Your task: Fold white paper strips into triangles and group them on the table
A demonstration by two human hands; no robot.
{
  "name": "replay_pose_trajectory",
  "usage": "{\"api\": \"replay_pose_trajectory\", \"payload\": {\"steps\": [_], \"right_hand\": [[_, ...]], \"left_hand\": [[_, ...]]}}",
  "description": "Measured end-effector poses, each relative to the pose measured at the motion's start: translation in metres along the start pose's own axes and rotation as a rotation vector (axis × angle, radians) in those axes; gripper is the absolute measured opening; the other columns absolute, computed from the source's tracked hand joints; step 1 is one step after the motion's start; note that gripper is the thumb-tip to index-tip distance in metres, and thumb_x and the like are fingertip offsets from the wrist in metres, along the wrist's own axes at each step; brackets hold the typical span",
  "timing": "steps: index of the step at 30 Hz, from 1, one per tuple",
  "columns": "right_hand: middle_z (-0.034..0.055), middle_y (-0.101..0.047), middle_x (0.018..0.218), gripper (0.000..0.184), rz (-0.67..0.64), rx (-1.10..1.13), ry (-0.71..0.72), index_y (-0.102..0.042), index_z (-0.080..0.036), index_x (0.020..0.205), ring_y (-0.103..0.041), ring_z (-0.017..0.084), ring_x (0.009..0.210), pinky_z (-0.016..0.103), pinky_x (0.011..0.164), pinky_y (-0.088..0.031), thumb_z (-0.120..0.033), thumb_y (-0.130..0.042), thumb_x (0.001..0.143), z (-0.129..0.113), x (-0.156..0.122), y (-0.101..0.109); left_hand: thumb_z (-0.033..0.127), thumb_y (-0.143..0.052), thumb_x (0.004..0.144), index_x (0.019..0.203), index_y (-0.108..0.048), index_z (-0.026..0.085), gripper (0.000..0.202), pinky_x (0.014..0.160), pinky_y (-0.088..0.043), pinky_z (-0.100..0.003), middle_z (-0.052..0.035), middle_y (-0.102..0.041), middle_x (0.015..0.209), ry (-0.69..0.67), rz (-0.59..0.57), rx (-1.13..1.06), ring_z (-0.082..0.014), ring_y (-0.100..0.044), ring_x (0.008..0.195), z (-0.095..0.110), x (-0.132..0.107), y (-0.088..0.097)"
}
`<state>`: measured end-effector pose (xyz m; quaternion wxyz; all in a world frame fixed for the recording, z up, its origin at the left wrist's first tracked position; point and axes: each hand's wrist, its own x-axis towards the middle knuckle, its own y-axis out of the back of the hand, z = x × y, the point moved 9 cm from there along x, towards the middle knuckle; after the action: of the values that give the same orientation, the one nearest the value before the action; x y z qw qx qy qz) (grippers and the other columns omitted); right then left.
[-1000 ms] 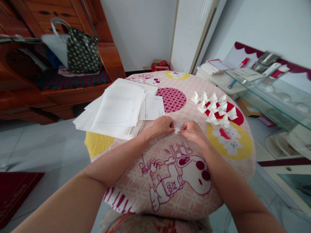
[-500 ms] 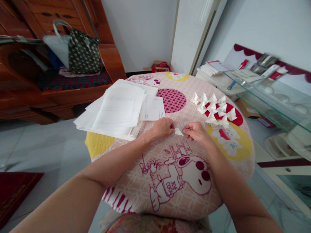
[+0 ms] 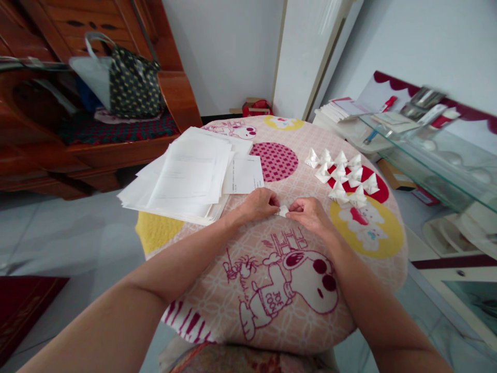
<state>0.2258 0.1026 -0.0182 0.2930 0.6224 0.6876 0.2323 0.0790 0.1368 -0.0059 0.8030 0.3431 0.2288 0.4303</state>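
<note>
Between my hands, just above or on the patterned tablecloth (image 3: 233, 290), is a small folded piece of white paper (image 3: 283, 211). My left hand (image 3: 262, 204) pinches its left side, fingers closed. From the right, my right hand (image 3: 309, 213) pinches the paper's other edge with thumb and fingertips. The fingers cover part of the paper. To the right stand several folded paper pieces (image 3: 339, 173) with pointed tips, grouped in rows. A stack of printed white sheets (image 3: 190, 168) lies left of my hands, with a smaller sheet (image 3: 246, 176) at its right side.
A glass shelf (image 3: 438, 160) with papers, a red pen and metal containers stands right of the round table. On the left is a wooden bench (image 3: 128, 150) with a dotted bag (image 3: 134, 83). A box with a red item (image 3: 257, 107) lies beyond the table.
My right hand has moved slightly left, closer to my left hand. Its fingers now hold the right part of the paper, and less of the paper's triangular shape shows.
</note>
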Motion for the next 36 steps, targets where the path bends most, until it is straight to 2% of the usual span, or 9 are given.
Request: {"api": "replay_pose_trajectory", "payload": {"steps": [4,10,17,19,22,24,28,32,36], "right_hand": [[0.0028,-0.072,0.069,0.007,-0.005,-0.014,0.018,-0.073,-0.017,0.077,-0.062,0.015,0.062,0.027,0.058,-0.04,-0.023,-0.076,0.074,-0.004,-0.001,0.001],[0.0004,-0.067,0.065,0.01,-0.033,0.004,0.038,-0.071,-0.017,0.074,-0.056,0.013,0.06,0.026,0.057,-0.037,-0.027,-0.075,0.074,-0.007,-0.003,-0.001],[-0.0048,-0.04,0.047,0.045,-0.041,0.018,0.239,-0.049,-0.019,0.049,-0.036,0.009,0.05,0.027,0.05,-0.022,-0.044,-0.071,0.08,-0.024,-0.006,0.006],[-0.0044,-0.042,0.047,0.046,-0.074,0.123,0.227,-0.049,-0.019,0.05,-0.037,0.009,0.049,0.026,0.048,-0.024,-0.047,-0.071,0.08,-0.025,-0.007,0.006],[-0.0008,-0.058,0.054,0.037,-0.171,0.37,0.125,-0.059,-0.019,0.059,-0.049,0.01,0.048,0.023,0.046,-0.033,-0.049,-0.072,0.077,-0.021,-0.007,-0.004],[0.0011,-0.063,0.057,0.034,-0.201,0.506,0.058,-0.062,-0.019,0.062,-0.055,0.011,0.048,0.023,0.045,-0.037,-0.048,-0.073,0.074,-0.018,-0.008,-0.011],[0.0002,-0.061,0.051,0.033,-0.162,0.622,-0.008,-0.062,-0.019,0.057,-0.052,0.01,0.041,0.021,0.038,-0.033,-0.046,-0.077,0.068,-0.013,-0.007,-0.016],[-0.0007,-0.059,0.049,0.031,-0.151,0.656,-0.045,-0.061,-0.019,0.055,-0.05,0.009,0.038,0.02,0.035,-0.031,-0.043,-0.077,0.066,-0.01,-0.006,-0.017],[-0.0008,-0.058,0.047,0.03,-0.156,0.631,-0.043,-0.058,-0.02,0.052,-0.049,0.008,0.037,0.02,0.035,-0.03,-0.04,-0.074,0.068,-0.012,-0.006,-0.018]], "left_hand": [[0.016,-0.067,0.077,0.085,-0.078,0.015,0.013,0.063,-0.045,-0.023,-0.001,-0.072,0.073,-0.047,0.014,-0.011,-0.0121,-0.061,0.064,0.004,-0.001,0.0],[0.014,-0.066,0.075,0.076,-0.076,0.013,0.01,0.061,-0.042,-0.024,0.0006,-0.067,0.065,-0.01,-0.023,-0.138,-0.0111,-0.058,0.06,-0.001,0.001,-0.004],[0.017,-0.073,0.069,0.066,-0.069,0.013,0.006,0.048,-0.031,-0.02,0.0025,-0.059,0.057,0.103,-0.203,-0.67,-0.0059,-0.045,0.048,-0.012,0.001,-0.019],[0.017,-0.074,0.07,0.064,-0.068,0.013,0.01,0.046,-0.026,-0.02,0.0027,-0.055,0.054,0.107,-0.225,-0.773,-0.0046,-0.04,0.045,-0.01,0.0,-0.019],[0.017,-0.074,0.072,0.063,-0.069,0.013,0.011,0.045,-0.02,-0.021,0.0031,-0.051,0.05,0.113,-0.267,-0.864,-0.0039,-0.036,0.043,-0.007,-0.002,-0.02],[0.016,-0.073,0.073,0.064,-0.069,0.013,0.01,0.045,-0.019,-0.021,0.0032,-0.051,0.049,0.123,-0.28,-0.886,-0.0038,-0.035,0.042,-0.006,-0.003,-0.021],[0.017,-0.073,0.075,0.068,-0.07,0.013,0.008,0.045,-0.023,-0.021,0.0031,-0.053,0.05,0.139,-0.281,-0.883,-0.0047,-0.039,0.043,-0.007,-0.004,-0.022],[0.018,-0.071,0.077,0.069,-0.069,0.014,0.009,0.048,-0.032,-0.021,0.0019,-0.058,0.053,0.126,-0.324,-0.784,-0.0066,-0.047,0.047,-0.002,-0.007,-0.023],[0.017,-0.067,0.077,0.062,-0.065,0.015,0.015,0.048,-0.033,-0.022,0.0024,-0.058,0.051,0.092,-0.345,-0.662,-0.0068,-0.047,0.045,0.003,-0.008,-0.024]]}}
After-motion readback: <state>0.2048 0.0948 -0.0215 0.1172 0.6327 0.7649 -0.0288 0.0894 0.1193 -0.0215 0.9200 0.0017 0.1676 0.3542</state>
